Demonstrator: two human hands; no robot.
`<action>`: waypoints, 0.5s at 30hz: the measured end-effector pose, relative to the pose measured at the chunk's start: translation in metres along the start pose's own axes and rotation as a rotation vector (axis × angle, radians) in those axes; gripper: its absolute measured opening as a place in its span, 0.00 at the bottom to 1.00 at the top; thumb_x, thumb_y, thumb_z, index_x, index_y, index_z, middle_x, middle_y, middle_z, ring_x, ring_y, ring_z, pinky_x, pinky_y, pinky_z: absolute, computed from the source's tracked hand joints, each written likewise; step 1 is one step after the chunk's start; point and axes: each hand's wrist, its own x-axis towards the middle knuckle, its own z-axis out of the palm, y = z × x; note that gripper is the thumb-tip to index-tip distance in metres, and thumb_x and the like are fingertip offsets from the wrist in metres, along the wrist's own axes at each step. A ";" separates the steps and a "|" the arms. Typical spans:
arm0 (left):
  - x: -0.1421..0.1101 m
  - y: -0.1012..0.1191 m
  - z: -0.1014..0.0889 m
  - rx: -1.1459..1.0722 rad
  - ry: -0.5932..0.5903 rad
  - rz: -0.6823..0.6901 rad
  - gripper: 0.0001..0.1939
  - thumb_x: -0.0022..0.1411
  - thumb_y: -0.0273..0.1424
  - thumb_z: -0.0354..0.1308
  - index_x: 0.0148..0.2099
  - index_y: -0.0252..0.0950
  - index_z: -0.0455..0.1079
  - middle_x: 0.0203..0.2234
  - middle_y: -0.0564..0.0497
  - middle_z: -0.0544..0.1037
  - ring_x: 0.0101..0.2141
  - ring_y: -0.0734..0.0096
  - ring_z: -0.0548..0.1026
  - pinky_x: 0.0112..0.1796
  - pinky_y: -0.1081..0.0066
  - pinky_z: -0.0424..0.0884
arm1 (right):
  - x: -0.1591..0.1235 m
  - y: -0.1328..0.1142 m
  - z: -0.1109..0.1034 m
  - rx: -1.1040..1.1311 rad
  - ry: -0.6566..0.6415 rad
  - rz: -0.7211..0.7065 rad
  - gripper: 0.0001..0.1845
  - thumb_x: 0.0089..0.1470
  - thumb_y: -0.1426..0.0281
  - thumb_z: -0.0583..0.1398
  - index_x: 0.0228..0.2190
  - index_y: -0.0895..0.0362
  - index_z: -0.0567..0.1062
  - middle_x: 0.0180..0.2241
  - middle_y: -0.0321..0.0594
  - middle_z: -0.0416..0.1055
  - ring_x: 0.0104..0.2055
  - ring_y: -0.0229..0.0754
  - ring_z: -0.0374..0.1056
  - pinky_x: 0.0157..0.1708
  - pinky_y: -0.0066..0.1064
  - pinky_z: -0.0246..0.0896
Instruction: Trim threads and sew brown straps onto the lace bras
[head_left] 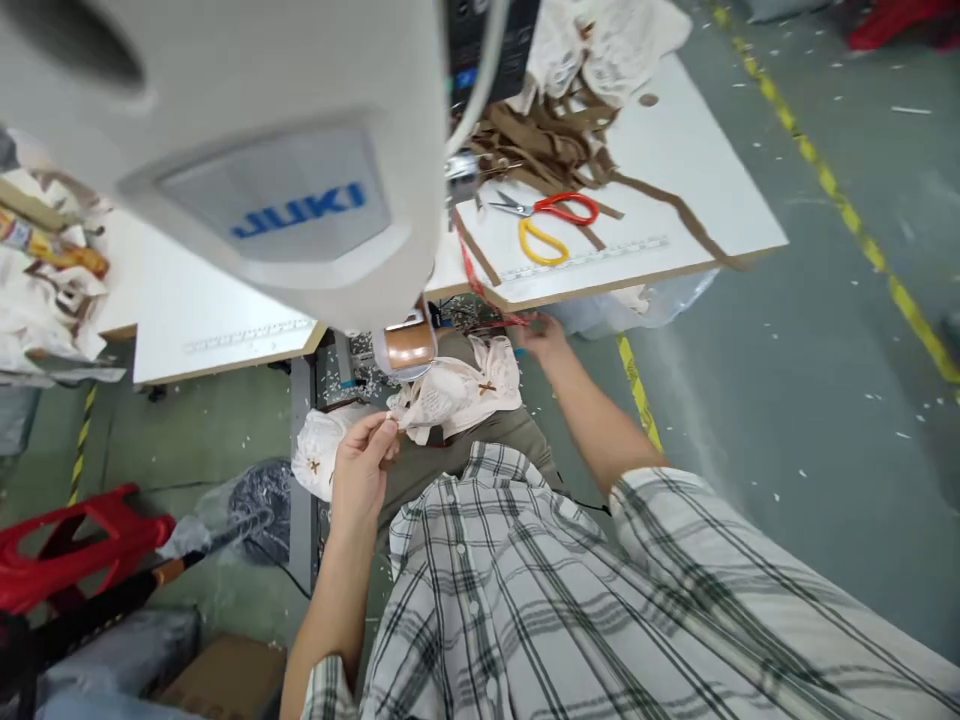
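Observation:
A white lace bra [457, 392] with a small brown bow lies across my lap, below the sewing machine head [300, 150]. At its left end my left hand [367, 450] pinches the edge between thumb and fingers. My right hand [543, 336] is just under the front edge of the table, right of the bra, with curled fingers. A red cord [469, 268] hangs over the table edge and runs to these fingers; what they hold is partly hidden. Another white bra piece [319, 452] with a brown bow lies beside my left wrist.
Scissors [544, 222] with red and yellow handles lie on the white table [720, 190]. Behind them are brown strips [547, 140] and more white lace pieces [615, 45]. At left are piled garments [45, 300] and a red stool [75, 545]. A clear bag [637, 305] hangs below the table.

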 end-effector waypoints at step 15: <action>-0.007 0.000 0.009 0.142 -0.145 0.060 0.10 0.59 0.39 0.66 0.38 0.38 0.79 0.25 0.53 0.73 0.23 0.78 0.62 0.28 0.73 0.60 | -0.177 0.000 0.019 -1.149 -0.821 -1.011 0.16 0.66 0.62 0.56 0.51 0.52 0.76 0.49 0.43 0.77 0.48 0.44 0.73 0.48 0.38 0.66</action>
